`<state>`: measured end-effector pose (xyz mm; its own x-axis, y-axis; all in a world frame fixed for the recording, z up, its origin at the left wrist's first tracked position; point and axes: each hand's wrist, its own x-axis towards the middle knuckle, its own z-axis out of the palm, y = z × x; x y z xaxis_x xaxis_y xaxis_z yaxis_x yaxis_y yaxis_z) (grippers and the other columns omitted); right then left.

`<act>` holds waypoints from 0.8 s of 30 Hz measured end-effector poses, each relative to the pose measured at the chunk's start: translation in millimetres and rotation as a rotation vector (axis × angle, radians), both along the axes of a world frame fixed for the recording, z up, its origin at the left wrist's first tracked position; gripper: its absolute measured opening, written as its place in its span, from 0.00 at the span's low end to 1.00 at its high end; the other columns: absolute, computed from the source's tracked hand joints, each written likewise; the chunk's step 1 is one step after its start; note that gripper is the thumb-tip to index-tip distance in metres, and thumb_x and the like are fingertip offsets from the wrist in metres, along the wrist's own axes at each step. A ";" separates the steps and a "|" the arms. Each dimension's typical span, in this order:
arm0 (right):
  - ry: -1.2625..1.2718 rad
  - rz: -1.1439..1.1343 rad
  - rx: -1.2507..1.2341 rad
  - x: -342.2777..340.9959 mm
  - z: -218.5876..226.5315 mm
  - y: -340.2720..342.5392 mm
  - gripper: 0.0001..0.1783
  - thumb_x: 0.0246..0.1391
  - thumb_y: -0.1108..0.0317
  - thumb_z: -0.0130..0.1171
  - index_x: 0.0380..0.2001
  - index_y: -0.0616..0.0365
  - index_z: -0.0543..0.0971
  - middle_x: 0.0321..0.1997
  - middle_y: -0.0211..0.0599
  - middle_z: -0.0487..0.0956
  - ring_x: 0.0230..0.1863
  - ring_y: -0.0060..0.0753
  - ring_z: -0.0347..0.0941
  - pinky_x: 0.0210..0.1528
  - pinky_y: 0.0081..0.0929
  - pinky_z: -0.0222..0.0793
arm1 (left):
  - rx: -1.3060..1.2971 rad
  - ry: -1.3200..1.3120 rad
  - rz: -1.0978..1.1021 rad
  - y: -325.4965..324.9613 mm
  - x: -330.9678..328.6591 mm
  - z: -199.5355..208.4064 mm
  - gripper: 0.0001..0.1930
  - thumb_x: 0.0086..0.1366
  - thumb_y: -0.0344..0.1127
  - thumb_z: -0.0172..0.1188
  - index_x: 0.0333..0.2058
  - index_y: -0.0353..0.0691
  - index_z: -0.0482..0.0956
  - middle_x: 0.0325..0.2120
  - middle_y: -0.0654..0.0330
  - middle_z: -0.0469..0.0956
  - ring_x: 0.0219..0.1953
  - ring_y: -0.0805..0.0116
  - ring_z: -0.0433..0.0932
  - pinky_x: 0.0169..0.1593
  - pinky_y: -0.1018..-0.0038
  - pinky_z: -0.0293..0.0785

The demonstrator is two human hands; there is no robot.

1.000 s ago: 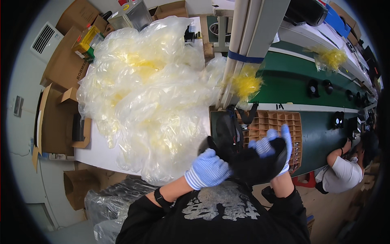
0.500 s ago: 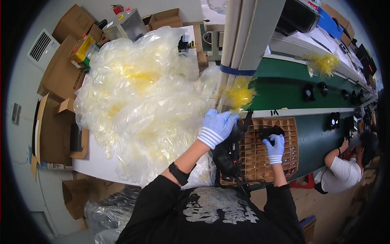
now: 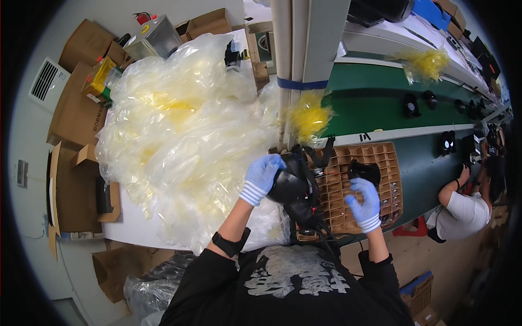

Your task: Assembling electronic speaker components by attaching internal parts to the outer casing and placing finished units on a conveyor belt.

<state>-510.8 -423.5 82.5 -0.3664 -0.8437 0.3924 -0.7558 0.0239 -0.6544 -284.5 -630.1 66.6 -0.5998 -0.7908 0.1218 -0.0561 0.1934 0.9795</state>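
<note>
My left hand (image 3: 263, 177), in a blue glove with a striped cuff, grips the edge of a glossy black rounded housing (image 3: 288, 186). A black strap-like piece (image 3: 324, 154) and a dark bundle with cables (image 3: 304, 214) are beside the housing. My right hand (image 3: 364, 206), gloved alike, has its thumb and fingers apart and nothing visible in them. Just beyond its fingertips a black curved part (image 3: 365, 172) lies on a brown cardboard divider tray (image 3: 392, 157) with many small cells.
Crumpled clear plastic bags (image 3: 190, 141) cover the white table at left. A post (image 3: 291, 60) stands ahead, with a yellow plastic tuft (image 3: 311, 117) on it. Right, a green conveyor (image 3: 370, 103) carries black parts, and a co-worker (image 3: 462, 209) sits by the bench. Cardboard boxes (image 3: 76, 185) stand far left.
My left hand has come back and left, and the black housing now shows in it. My right hand has drawn off the black part, which stays on the tray; its fingers have spread.
</note>
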 end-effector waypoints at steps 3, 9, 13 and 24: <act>-0.120 0.360 -0.023 37.8 33.1 -18.9 0.34 0.35 0.49 0.69 0.43 0.58 0.72 0.48 0.44 0.74 0.50 0.47 0.69 0.53 0.35 0.63 | 0.334 0.135 0.026 24.5 13.8 24.6 0.27 0.69 0.52 0.37 0.25 0.34 0.75 0.23 0.60 0.76 0.27 0.72 0.72 0.36 0.76 0.67; -0.246 0.649 0.047 96.9 60.7 -43.8 0.34 0.24 0.49 0.75 0.34 0.56 0.73 0.36 0.40 0.73 0.41 0.48 0.69 0.49 0.37 0.63 | 0.417 0.339 0.028 71.3 26.8 52.8 0.27 0.68 0.54 0.39 0.27 0.34 0.73 0.22 0.59 0.72 0.27 0.72 0.69 0.36 0.76 0.65; -0.053 0.564 -0.190 103.4 64.6 -37.1 0.24 0.24 0.59 0.76 0.25 0.51 0.72 0.27 0.33 0.71 0.33 0.43 0.69 0.44 0.37 0.65 | -0.051 0.272 -0.134 64.5 41.0 64.5 0.26 0.68 0.53 0.37 0.26 0.38 0.75 0.29 0.57 0.76 0.33 0.63 0.74 0.48 0.67 0.65; 0.612 0.722 -0.264 90.5 92.6 -24.9 0.10 0.34 0.66 0.56 0.27 0.44 0.73 0.31 0.27 0.73 0.34 0.31 0.71 0.47 0.39 0.69 | 0.360 0.295 -0.183 65.8 54.8 59.3 0.36 0.60 0.63 0.47 0.53 0.37 0.65 0.51 0.52 0.69 0.53 0.57 0.68 0.58 0.62 0.60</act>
